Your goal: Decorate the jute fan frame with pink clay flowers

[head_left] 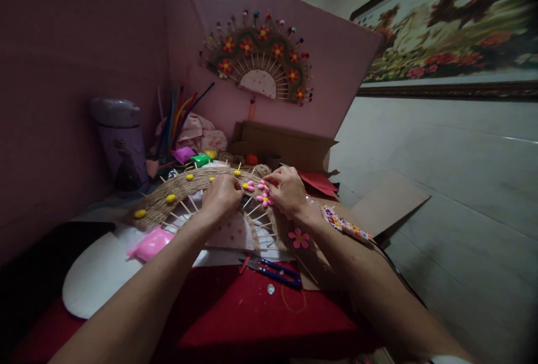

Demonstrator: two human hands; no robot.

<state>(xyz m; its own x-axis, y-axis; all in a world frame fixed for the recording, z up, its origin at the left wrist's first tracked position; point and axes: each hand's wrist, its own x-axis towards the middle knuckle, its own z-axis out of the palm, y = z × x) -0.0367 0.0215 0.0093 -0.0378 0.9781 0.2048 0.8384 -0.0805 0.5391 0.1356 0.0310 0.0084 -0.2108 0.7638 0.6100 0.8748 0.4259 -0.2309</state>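
Observation:
A fan of woven twine and sticks [202,180] lies on the table, dotted with yellow clay balls and pink petals. My left hand [222,195] is closed over its upper middle, fingertips hidden. Just to the right, my right hand [288,189] is curled beside a pink flower [264,199] on the twine, with finger and thumb together near some pink petals. Whether either hand holds something small cannot be made out. Another pink flower [298,238] sits at the fan's right end. A bag of pink clay [151,243] rests by my left forearm.
Blue-handled snips [279,273] lie on the red cloth [235,308] in front. A purple cup [121,145] stands at the left, a cardboard box [290,143] behind. A finished fan [260,61] hangs on the pink board. A white disc [98,274] lies front left.

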